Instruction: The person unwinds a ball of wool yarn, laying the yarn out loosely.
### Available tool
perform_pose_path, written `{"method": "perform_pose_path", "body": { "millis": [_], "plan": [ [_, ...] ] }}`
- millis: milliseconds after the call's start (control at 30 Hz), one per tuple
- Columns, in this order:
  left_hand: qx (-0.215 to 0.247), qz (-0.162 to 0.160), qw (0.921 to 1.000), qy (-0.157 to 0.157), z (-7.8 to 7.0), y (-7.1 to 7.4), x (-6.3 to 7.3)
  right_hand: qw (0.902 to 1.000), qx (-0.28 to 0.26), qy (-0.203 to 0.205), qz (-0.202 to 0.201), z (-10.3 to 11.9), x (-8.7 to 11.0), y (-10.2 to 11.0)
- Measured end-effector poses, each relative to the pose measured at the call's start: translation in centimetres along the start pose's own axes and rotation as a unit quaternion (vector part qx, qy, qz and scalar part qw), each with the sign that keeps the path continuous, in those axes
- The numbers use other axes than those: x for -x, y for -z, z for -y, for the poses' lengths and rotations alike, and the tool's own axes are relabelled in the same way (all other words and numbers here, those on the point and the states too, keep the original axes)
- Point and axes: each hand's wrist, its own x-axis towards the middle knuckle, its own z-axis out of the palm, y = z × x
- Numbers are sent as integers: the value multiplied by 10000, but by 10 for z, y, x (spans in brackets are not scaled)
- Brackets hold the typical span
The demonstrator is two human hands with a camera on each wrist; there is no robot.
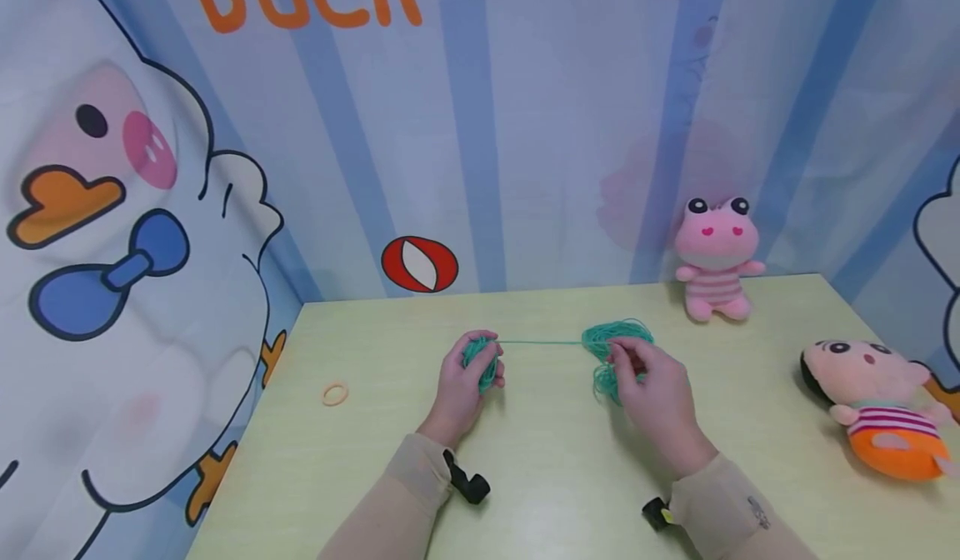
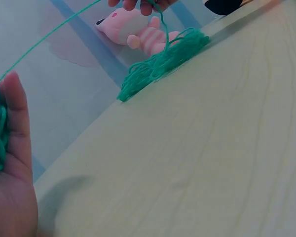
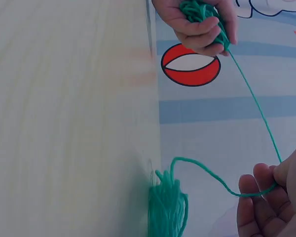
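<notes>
A small wound bundle of green yarn [image 1: 480, 363] sits in my left hand [image 1: 459, 385], the fingers and thumb curled round it. From it a single strand [image 1: 540, 342] runs taut across to my right hand [image 1: 658, 393], which pinches it between thumb and fingers. In the right wrist view the strand [image 3: 256, 103] bends at the pinch and loops back down to a loose green skein [image 3: 166, 210]. That skein [image 1: 618, 335] lies on the table beside and partly behind my right hand, and the left wrist view shows its loops [image 2: 163, 64] spread out.
An orange ring [image 1: 335, 393] lies on the table [image 1: 375, 477] to the left. At the back right sits a pink plush toy [image 1: 718, 260] in stripes. Another plush doll [image 1: 885, 410] with orange bottoms lies at the right. A printed curtain [image 1: 547, 127] hangs behind the table.
</notes>
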Motion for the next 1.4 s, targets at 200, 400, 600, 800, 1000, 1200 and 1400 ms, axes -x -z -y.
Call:
{"method": "perform_pose_path", "body": {
  "millis": [200,400,600,800,1000,1200,1400],
  "plan": [
    [-367,-140,9992,3,1,3,-1,9995,28,-92,-299,-12,-1,16],
    [-1009,-253,9944,169,0,2,-1,9989,122,-192,-404,-23,-1,26],
    [86,-414,9991,-22,1,-1,-2,9981,347,-403,-325,-32,0,36],
    [203,-694,9972,-206,0,-1,-2,9952,521,-760,-340,-42,-2,45],
    [258,-993,9942,-310,1,1,-3,9910,899,-980,-164,-54,-4,51],
    [498,-688,9960,-268,0,1,-1,9811,1115,-1395,743,-60,-3,52],
    [620,-306,9974,-191,0,1,-1,9788,1005,-1323,1197,-52,-3,46]
  ]
}}
